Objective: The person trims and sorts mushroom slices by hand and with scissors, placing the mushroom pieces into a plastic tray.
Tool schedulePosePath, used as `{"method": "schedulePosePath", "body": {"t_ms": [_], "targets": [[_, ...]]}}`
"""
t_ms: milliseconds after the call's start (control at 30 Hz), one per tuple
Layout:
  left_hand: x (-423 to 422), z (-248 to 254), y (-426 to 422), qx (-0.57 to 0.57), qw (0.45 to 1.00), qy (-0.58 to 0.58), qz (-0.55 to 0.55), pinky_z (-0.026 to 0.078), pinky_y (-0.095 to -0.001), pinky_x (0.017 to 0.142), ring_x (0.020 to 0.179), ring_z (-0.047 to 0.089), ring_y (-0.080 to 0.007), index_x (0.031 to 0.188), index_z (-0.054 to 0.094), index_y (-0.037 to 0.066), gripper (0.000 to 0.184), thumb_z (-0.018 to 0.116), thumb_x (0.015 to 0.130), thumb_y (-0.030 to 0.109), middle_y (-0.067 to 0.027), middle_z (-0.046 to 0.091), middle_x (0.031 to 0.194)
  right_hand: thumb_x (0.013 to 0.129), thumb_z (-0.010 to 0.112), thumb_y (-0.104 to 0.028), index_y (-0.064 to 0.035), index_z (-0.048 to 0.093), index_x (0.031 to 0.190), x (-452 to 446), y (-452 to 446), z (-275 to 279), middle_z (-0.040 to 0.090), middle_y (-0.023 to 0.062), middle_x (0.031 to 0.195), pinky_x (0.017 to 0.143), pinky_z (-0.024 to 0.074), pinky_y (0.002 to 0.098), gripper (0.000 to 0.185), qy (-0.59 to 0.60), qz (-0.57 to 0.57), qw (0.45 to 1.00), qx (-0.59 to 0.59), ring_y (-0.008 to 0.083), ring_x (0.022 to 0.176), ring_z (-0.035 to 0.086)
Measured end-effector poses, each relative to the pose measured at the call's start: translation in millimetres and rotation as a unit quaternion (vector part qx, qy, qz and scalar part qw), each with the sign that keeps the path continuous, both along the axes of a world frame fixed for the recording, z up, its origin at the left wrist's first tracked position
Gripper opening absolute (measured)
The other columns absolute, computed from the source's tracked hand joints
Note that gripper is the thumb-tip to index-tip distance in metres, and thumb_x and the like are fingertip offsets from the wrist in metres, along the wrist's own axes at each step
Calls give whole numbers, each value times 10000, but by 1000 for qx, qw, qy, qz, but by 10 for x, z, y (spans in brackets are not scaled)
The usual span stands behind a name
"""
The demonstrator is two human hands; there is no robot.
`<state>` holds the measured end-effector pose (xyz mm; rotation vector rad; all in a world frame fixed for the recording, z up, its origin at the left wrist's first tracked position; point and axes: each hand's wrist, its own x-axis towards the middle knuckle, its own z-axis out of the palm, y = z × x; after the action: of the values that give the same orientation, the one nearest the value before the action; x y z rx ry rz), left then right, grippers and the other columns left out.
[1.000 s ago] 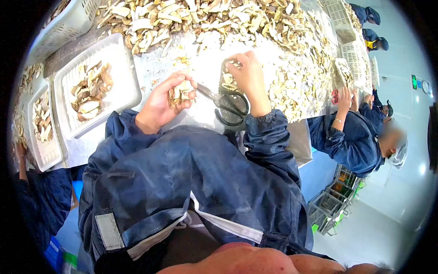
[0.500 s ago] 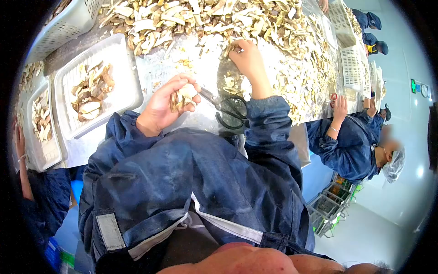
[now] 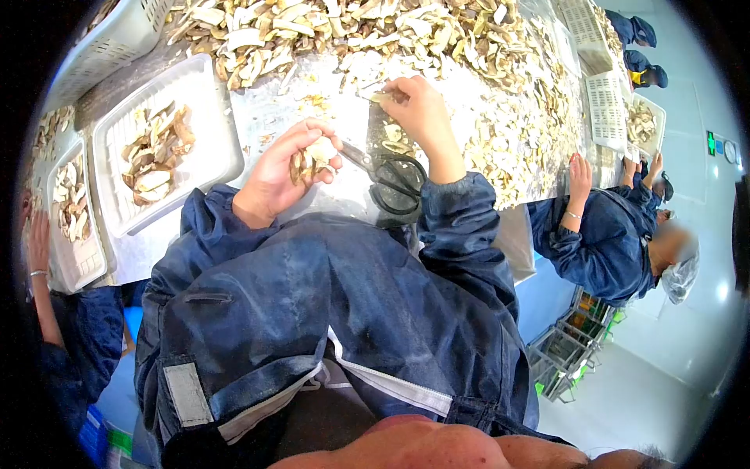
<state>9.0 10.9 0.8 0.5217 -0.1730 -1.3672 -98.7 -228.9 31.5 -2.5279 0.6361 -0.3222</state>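
Note:
Several pale dried slices [image 3: 312, 158] are held in my left hand [image 3: 269, 176], its fingers curled round them. My right hand [image 3: 422, 117] is closed in a pinch on a slice [image 3: 378, 98] above the table. Black-handled scissors [image 3: 397, 184] lie between my hands, their blades pointing toward my left hand. A few loose slices [image 3: 396, 139] lie just below my right hand. Beyond both hands spreads a large heap of brown and cream slices [image 3: 351, 31].
A white tray [image 3: 228, 141] with slices stands left, beside a narrower tray [image 3: 95, 258]. White perforated baskets [image 3: 605, 109] stand at the right. Co-workers [image 3: 605, 242] are at the right; another person's arm [image 3: 47, 305] is at far left.
My right hand went up to the heap's edge, then came back slightly down and left with a slice in its fingers. My left hand has barely moved. The co-worker's hands at the right shifted.

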Motion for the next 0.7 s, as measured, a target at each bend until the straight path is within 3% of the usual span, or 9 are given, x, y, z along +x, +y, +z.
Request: {"method": "schedulePosePath", "body": {"t_ms": [67,167,267,367,467,500,700], "targets": [[-4,1,1,7,1000,-5,7,570,-317,652,901,667,-242,1171,552,44,243,499,1015,222,-125,637,1020,781,767,-193,-70,739,1009,-39,32,52,636,103,885,686,512,325,261,18,0,1000,12,218,730,625],[-29,75,-17,28,999,-10,12,585,-315,621,879,663,-247,1191,538,50,260,504,1014,237,-136,627,1014,823,760,-162,-26,718,1016,-123,97,140,663,64,877,659,499,273,240,4,-1,991,134,149,709,618],[-33,122,-12,26,999,-20,6,597,-323,652,911,669,-247,1255,513,43,305,503,1021,239,-131,626,1026,884,728,-121,13,686,1054,-145,255,288,675,23,857,630,477,222,221,-35,1,923,382,83,702,602],[-38,148,-20,25,1000,-18,8,600,-327,676,941,675,-243,1301,480,23,350,537,1011,209,-122,630,1062,935,678,-87,23,647,1100,-111,476,444,667,6,814,617,477,208,201,-18,40,904,424,66,709,608],[-42,206,-14,33,998,-55,5,595,-313,655,938,677,-234,1298,486,38,349,559,1002,207,-113,631,1072,939,665,-66,17,623,1131,-54,697,496,671,34,853,610,494,220,213,-22,60,840,539,80,723,633],[-50,224,-8,42,997,-64,15,586,-296,625,911,682,-213,1261,522,57,319,591,987,204,-102,639,1066,946,652,-55,22,598,1131,-41,747,482,670,61,893,610,507,224,208,-31,69,841,535,97,721,649],[-47,184,3,76,993,-84,37,566,-288,571,845,680,-186,1181,579,61,266,640,962,198,-82,658,998,907,659,-28,8,575,993,-30,909,497,643,33,812,582,490,223,125,-67,15,860,506,88,667,638]]}}
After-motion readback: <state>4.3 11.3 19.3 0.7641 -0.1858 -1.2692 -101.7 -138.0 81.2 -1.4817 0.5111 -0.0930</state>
